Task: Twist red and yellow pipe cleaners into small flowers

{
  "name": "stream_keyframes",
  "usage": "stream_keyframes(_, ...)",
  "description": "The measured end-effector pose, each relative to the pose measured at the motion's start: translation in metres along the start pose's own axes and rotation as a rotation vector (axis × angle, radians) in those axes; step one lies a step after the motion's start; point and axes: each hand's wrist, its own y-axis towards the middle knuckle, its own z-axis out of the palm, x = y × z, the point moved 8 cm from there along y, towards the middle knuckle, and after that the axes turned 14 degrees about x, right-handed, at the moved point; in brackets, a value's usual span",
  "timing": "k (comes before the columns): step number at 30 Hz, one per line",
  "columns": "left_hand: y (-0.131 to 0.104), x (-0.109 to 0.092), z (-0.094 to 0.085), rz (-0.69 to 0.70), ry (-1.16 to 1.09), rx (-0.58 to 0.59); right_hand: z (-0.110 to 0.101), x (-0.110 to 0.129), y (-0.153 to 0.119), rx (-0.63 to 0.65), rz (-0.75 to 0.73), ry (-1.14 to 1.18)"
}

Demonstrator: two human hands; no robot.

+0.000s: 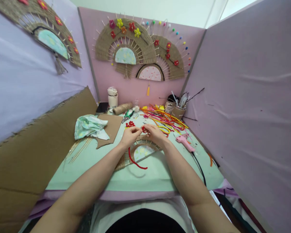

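My left hand (131,135) and my right hand (155,133) meet above the middle of the table. Their fingertips are closed on a small red piece (143,129) of fuzzy stem between them. A long red fuzzy stem (135,163) hangs and curves below my left hand; its upper end is hidden by the fingers. Under both hands lies a twine-woven fan (143,152) with a pale green patterned half circle. Just behind my left hand sits a cluster of red fuzzy flowers (130,124).
Coloured fuzzy stems (166,119) spread at the back right, near a pink glue gun (185,142) with a black cord. Left are patterned cloth (88,127), cardboard (114,127) and thin sticks. Behind stand a white bottle (113,98), twine roll (122,108), green-handled pliers (128,115) and cups of tools.
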Motion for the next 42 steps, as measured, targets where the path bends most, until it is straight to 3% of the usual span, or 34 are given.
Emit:
stream_keyframes(4,0.004,0.01,0.012,-0.091,-0.311,0.16,0.007,0.004,-0.005,0.17,-0.01,0.171)
stream_keyframes(9,0.003,0.014,0.017,-0.115,-0.353,0.187,0.005,0.003,-0.005,0.14,-0.012,0.134)
stream_keyframes(15,0.001,0.005,0.007,-0.039,-0.132,0.044,-0.002,0.011,-0.003,-0.035,-0.061,-0.202)
stream_keyframes(20,-0.008,-0.012,-0.001,0.078,0.137,-0.108,0.001,0.024,-0.011,-0.297,-0.265,-0.498)
stream_keyframes(24,-0.007,-0.012,-0.002,0.071,0.093,-0.123,0.003,0.024,-0.016,-0.386,-0.322,-0.486)
stream_keyframes(29,-0.003,0.003,-0.001,-0.083,-0.112,-0.077,-0.003,0.009,-0.004,-0.269,-0.209,-0.225)
stream_keyframes(33,-0.002,0.008,0.0,-0.105,-0.145,-0.067,-0.007,-0.001,0.006,-0.145,-0.127,-0.007)
stream_keyframes(36,-0.002,0.008,0.001,-0.097,-0.135,-0.058,-0.008,0.001,0.007,-0.099,-0.129,-0.035)
stream_keyframes(42,-0.003,0.008,0.003,-0.099,-0.146,-0.044,-0.006,0.008,0.0,-0.138,-0.142,-0.194)
